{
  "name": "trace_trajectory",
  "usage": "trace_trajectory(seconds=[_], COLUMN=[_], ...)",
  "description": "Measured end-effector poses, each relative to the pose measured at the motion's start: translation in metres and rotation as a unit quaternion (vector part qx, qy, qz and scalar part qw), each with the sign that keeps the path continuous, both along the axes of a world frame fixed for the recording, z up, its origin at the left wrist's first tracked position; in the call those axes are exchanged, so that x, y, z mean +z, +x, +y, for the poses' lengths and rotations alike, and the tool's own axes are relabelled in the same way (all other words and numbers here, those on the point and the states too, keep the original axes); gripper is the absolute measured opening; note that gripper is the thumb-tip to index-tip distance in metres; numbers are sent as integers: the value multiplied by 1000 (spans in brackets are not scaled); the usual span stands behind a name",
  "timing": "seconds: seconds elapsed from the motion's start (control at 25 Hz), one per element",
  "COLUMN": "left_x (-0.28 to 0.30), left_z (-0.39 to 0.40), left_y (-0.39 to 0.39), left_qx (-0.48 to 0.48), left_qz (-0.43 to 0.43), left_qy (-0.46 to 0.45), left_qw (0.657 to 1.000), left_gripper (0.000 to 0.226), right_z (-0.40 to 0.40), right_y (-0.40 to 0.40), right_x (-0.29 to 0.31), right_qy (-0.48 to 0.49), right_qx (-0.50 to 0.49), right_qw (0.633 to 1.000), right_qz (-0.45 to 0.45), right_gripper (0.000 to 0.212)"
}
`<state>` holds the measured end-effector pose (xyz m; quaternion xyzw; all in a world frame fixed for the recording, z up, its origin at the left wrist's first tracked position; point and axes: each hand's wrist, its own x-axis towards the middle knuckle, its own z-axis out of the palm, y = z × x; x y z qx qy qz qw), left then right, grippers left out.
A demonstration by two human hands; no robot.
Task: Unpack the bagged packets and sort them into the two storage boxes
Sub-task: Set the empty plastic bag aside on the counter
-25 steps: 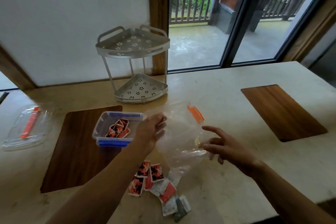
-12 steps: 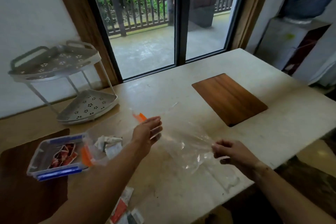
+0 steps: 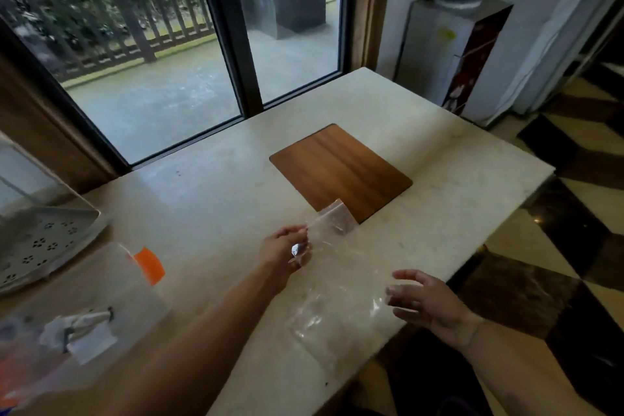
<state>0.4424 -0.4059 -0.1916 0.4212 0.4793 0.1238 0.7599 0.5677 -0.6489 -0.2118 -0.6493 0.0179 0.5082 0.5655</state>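
Observation:
An empty clear plastic bag (image 3: 337,297) lies flat on the pale table, near its right front edge. My left hand (image 3: 287,252) pinches the bag's far left edge. To the bag's right, my right hand (image 3: 427,302) hovers with fingers spread and holds nothing. At the far left stands a clear storage box (image 3: 101,287) with an orange latch (image 3: 149,264), blurred. White packets (image 3: 84,331) lie inside it. The other box and the loose packets are out of view.
A dark wooden inlay (image 3: 341,172) sits in the table just beyond the bag. A perforated metal corner rack (image 3: 40,240) stands at the left edge. The table's right edge (image 3: 499,236) drops to a checkered floor. A water dispenser (image 3: 452,44) stands behind.
The view has swung to the right. The bag has gone from held up and stretched between both hands to lying on the table farther right. My right hand has let go of it.

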Motion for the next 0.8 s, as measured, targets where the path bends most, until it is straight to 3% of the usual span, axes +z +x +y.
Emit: trace_trajectory(seconds=[0.2,0.44,0.8], left_x=[-38,-72,-99], left_z=[-3,-4,15], left_y=[41,50,46], left_qx=[-121,-323,-399], left_qz=[122,241,278], left_qy=[108,321,376], left_qw=[979,857,789], left_gripper=[4,9,8], right_z=[-25,-31,-17], right_y=[27,23,22], right_x=[-26,-62,-74], right_qy=[-32,-145,-273], right_qx=[-64,-10,106], right_qw=[997,970,895], right_qz=[-40,-195,-337], right_gripper=[29,25,29])
